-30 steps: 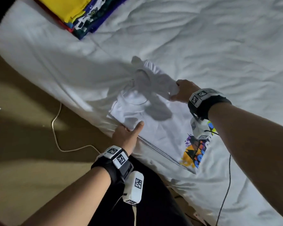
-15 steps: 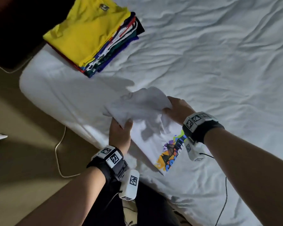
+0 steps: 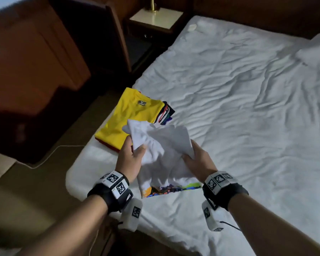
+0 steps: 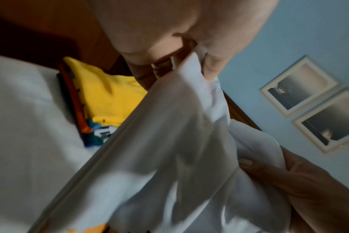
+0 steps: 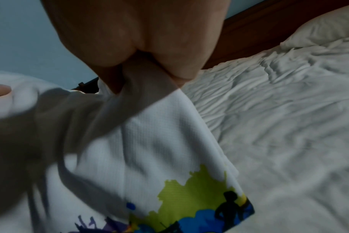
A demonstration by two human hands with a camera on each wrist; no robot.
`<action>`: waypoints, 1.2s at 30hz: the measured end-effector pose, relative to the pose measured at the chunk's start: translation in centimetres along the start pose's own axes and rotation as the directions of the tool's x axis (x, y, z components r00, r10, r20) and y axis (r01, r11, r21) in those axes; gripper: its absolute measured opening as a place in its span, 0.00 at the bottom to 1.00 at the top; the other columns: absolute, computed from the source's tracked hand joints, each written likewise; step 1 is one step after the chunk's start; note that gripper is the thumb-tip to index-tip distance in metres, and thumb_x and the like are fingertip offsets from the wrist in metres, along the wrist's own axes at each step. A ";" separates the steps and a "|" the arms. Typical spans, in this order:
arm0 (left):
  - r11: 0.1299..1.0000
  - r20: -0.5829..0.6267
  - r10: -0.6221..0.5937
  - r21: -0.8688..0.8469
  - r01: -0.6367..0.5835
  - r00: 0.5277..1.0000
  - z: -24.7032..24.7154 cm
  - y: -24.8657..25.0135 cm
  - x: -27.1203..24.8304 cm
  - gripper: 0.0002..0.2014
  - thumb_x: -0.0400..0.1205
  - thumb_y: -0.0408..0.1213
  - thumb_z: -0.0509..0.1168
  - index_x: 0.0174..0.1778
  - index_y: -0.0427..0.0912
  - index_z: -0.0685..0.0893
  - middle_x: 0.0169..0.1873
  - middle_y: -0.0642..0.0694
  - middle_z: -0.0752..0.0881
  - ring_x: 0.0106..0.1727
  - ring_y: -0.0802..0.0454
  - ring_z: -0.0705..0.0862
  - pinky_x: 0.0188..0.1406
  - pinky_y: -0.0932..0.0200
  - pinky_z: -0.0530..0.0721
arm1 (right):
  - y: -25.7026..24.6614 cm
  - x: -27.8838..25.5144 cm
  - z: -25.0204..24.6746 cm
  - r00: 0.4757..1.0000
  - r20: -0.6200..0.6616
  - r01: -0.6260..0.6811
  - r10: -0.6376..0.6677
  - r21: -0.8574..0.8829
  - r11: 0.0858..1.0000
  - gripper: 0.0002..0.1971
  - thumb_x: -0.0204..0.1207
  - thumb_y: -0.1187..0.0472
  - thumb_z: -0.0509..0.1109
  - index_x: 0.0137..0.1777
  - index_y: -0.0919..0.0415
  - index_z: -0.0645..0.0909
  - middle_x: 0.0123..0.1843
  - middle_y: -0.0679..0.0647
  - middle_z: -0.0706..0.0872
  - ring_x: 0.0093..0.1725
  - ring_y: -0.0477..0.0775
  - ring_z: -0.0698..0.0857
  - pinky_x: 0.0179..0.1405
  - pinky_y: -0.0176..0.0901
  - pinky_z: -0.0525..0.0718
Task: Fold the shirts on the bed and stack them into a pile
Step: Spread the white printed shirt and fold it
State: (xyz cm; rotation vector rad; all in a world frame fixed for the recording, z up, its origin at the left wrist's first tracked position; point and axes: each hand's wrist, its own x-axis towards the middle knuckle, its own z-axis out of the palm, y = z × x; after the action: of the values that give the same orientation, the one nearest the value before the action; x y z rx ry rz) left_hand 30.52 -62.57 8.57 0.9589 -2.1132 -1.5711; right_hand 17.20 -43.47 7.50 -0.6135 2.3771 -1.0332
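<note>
The left hand (image 3: 130, 159) grips one side of the white shirt (image 3: 164, 150), with the thumb on top and the fingers curled under the cloth. The right hand (image 3: 199, 160) grips the other side the same way. Both hands hold the shirt up in the air, above the bed (image 3: 248, 117), near its front edge. The shirt is bunched up and partly folded. Its bottom hangs down and shows a bright print in yellow, green, blue and purple.

Just past the hands is a pile of folded shirts (image 3: 164, 112) near the bed's left edge. A yellow shirt (image 3: 129, 115) lies on top of the pile. The white shirt's top corner is in front of the yellow one.

The bed sheet is white and wrinkly. A pillow (image 3: 316, 52) lies at the far right.
</note>
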 end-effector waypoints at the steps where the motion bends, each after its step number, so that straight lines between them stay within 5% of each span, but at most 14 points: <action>1: 1.000 0.030 0.019 0.009 -0.019 0.999 -1.8 0.3 1.5 0.08 0.82 0.41 0.69 0.54 0.50 0.79 0.45 0.50 0.87 0.44 0.66 0.84 0.41 0.68 0.79 | -1.6 0.2 1.2 0.999 -0.031 -0.011 0.012 0.016 1.000 0.26 0.76 0.65 0.69 0.75 0.49 0.75 0.57 0.58 0.89 0.57 0.61 0.86 0.48 0.45 0.79; 4: 0.994 0.131 0.078 0.063 -0.087 0.988 -6.8 1.2 6.1 0.05 0.85 0.34 0.67 0.53 0.47 0.78 0.40 0.53 0.84 0.37 0.71 0.81 0.33 0.75 0.73 | -5.9 1.2 5.2 0.992 -0.110 -0.046 0.055 0.081 0.996 0.28 0.77 0.64 0.69 0.76 0.46 0.74 0.57 0.56 0.90 0.58 0.61 0.86 0.52 0.48 0.82; 7: 0.985 0.240 0.125 0.088 -0.150 0.963 -10.6 1.9 10.1 0.08 0.85 0.31 0.65 0.57 0.47 0.80 0.45 0.56 0.86 0.41 0.72 0.82 0.36 0.75 0.75 | -9.2 2.5 8.8 0.976 -0.188 -0.082 0.108 0.141 0.987 0.28 0.78 0.64 0.69 0.77 0.49 0.73 0.59 0.57 0.89 0.59 0.62 0.86 0.56 0.49 0.82; 11: 0.983 0.320 0.106 0.108 -0.147 0.941 -14.0 1.4 14.4 0.11 0.85 0.32 0.64 0.61 0.48 0.83 0.49 0.52 0.89 0.47 0.58 0.86 0.42 0.66 0.80 | -12.6 3.8 12.7 0.957 -0.238 -0.111 0.167 0.233 0.966 0.31 0.78 0.65 0.69 0.80 0.48 0.70 0.61 0.56 0.89 0.60 0.61 0.86 0.57 0.49 0.82; 15: 0.988 0.364 0.085 0.092 -0.126 0.927 -15.9 1.0 17.8 0.12 0.85 0.29 0.64 0.61 0.47 0.84 0.51 0.55 0.90 0.46 0.68 0.86 0.39 0.75 0.78 | -14.2 6.1 15.4 0.953 -0.239 -0.115 0.184 0.277 0.954 0.33 0.77 0.63 0.69 0.81 0.44 0.66 0.65 0.55 0.87 0.62 0.61 0.85 0.61 0.54 0.82; 18: 0.992 0.383 0.071 0.070 -0.105 0.921 -16.8 0.8 20.3 0.13 0.85 0.30 0.66 0.62 0.47 0.85 0.51 0.54 0.91 0.48 0.65 0.88 0.40 0.76 0.79 | -14.8 7.8 16.6 0.947 -0.246 -0.130 0.207 0.296 0.946 0.35 0.75 0.56 0.68 0.82 0.41 0.64 0.65 0.55 0.87 0.63 0.61 0.85 0.62 0.55 0.82; 29: 0.992 0.426 0.028 0.101 -0.079 0.904 -14.3 -1.0 31.0 0.16 0.85 0.31 0.63 0.61 0.57 0.83 0.50 0.64 0.89 0.49 0.69 0.86 0.41 0.75 0.81 | -14.0 17.4 16.5 0.933 -0.236 -0.204 0.272 0.275 0.940 0.33 0.80 0.63 0.68 0.83 0.46 0.63 0.64 0.51 0.86 0.62 0.59 0.85 0.58 0.45 0.81; 36: 0.990 0.453 -0.015 0.135 -0.052 0.891 -9.1 -4.3 39.8 0.19 0.85 0.28 0.63 0.71 0.47 0.81 0.52 0.64 0.86 0.48 0.81 0.82 0.43 0.83 0.76 | -10.5 25.7 17.1 0.861 -0.344 -0.305 0.375 0.241 0.921 0.34 0.79 0.61 0.69 0.84 0.46 0.63 0.65 0.55 0.87 0.61 0.61 0.84 0.50 0.40 0.75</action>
State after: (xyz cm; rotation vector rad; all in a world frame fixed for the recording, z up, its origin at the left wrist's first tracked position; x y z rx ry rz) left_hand 9.02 -97.09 2.73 0.6508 -2.5692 -1.7910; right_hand 9.06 -73.83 -1.06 0.0965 2.5509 -1.2714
